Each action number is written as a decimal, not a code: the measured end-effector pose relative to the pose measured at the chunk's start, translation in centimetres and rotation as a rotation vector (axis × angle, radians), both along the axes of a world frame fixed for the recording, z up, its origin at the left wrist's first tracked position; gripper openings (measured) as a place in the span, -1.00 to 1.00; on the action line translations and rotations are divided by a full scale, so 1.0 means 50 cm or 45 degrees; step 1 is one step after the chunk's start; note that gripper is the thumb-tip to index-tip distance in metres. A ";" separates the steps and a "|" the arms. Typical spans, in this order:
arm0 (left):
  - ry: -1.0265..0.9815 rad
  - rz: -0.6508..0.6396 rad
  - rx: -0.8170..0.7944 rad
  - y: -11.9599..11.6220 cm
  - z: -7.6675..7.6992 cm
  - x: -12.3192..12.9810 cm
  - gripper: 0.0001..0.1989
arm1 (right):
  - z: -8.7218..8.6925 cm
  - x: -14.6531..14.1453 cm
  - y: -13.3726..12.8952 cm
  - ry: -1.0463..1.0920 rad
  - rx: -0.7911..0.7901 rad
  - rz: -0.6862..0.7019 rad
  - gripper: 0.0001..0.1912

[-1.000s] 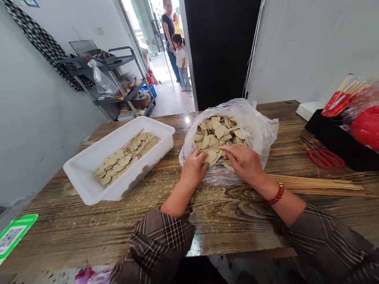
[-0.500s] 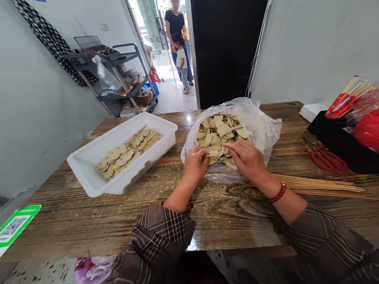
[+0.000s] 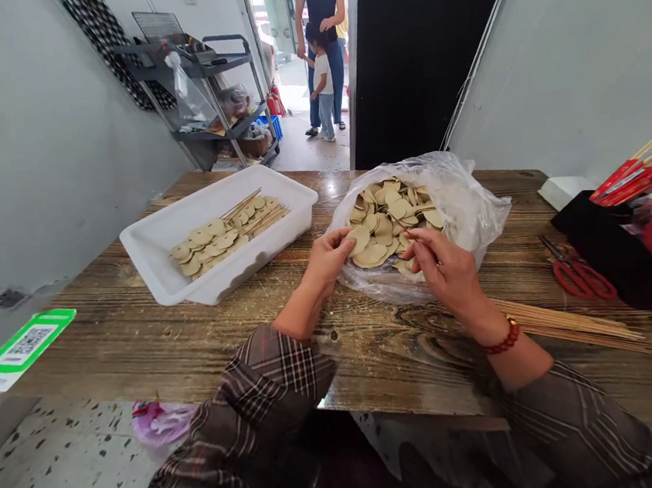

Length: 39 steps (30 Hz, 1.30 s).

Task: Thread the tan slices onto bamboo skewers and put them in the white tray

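My left hand (image 3: 328, 259) pinches a thin round beige slice (image 3: 359, 239) at the near left side of an open plastic bag (image 3: 468, 210). The bag holds a heap of similar slices (image 3: 397, 204). Over the bag's near right part, my right hand (image 3: 443, 263) has its fingers closed on a thin skewer (image 3: 403, 226), which slants up and left over the heap. To the left, a white tray (image 3: 160, 281) contains skewers with round slices on them. A bundle of bare skewers (image 3: 572, 319) lies beside my right wrist.
Red-handled scissors (image 3: 583, 277) and a black box (image 3: 606, 246) with red-wrapped sticks are at the right of the table (image 3: 241, 323). A grey cart (image 3: 208, 93) stands behind. An adult (image 3: 322, 11) and a child (image 3: 320, 74) stand in the doorway.
My hands have moved apart. The slice now faces up in my left fingers, and the skewer in my right hand is tilted. The view has shifted, and the adult and child appear nearer.
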<state>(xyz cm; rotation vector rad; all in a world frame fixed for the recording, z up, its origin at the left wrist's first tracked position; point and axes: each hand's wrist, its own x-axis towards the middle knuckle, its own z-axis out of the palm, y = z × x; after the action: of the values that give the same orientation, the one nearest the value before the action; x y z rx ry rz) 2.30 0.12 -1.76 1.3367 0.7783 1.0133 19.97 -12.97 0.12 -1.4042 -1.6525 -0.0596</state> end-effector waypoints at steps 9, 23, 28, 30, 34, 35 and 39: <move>-0.044 -0.043 -0.094 -0.015 0.014 0.003 -0.64 | 0.030 0.012 -0.020 -0.398 0.376 -0.200 -0.76; -0.059 -0.019 -0.011 -0.017 0.024 0.001 -0.71 | 0.030 -0.047 -0.017 0.319 -0.020 0.222 -0.79; -0.026 0.010 -0.053 -0.018 0.022 0.000 -0.66 | 0.037 -0.046 -0.018 1.043 -0.279 0.265 -0.80; -0.020 0.010 -0.064 -0.018 0.020 -0.001 -0.67 | 0.043 -0.045 -0.016 1.380 -0.373 0.302 -0.76; -0.030 0.001 -0.068 -0.020 0.018 -0.003 -0.68 | 0.041 -0.048 -0.008 1.590 -0.475 0.326 -0.66; -0.035 -0.005 -0.072 -0.020 0.018 -0.003 -0.68 | 0.035 -0.048 -0.004 1.566 -0.480 0.312 -0.65; -0.055 -0.013 -0.096 -0.021 0.018 -0.003 -0.67 | 0.003 -0.041 0.009 1.168 -0.384 0.198 -0.68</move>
<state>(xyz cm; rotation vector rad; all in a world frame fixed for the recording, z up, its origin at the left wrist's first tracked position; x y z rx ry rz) 2.14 -0.95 -0.85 1.2490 0.7695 0.9922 17.90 -12.53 0.25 -1.2226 -0.9971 0.8324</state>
